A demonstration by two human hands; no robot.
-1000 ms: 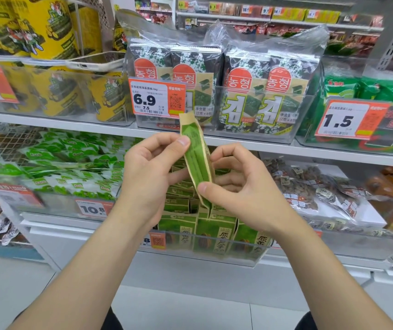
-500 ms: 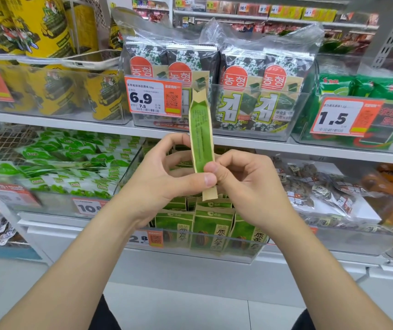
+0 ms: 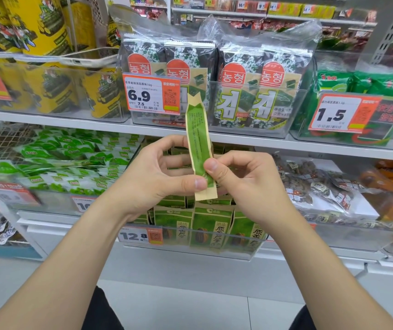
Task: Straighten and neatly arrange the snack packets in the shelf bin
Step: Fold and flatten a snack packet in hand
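Observation:
A green and tan snack packet (image 3: 198,136) stands upright, edge-on to me, in front of the shelves. My left hand (image 3: 157,177) pinches its lower part with the thumb, and my right hand (image 3: 240,179) pinches it from the other side. Directly below them, a clear shelf bin (image 3: 243,252) on the lower shelf holds several matching green packets (image 3: 212,225) standing in rows, partly hidden by my hands.
The upper shelf carries a clear bin of seaweed packs (image 3: 238,91) with a 6.9 price tag (image 3: 151,94), yellow packs (image 3: 55,89) at left and green packs (image 3: 367,110) at right. Beside the lower bin lie green-white packets (image 3: 71,163) and bagged nuts (image 3: 321,186).
The packet has been raised and turned from a leftward tilt to upright. My left thumb has moved from its upper part down to its lower end, beside my right thumb.

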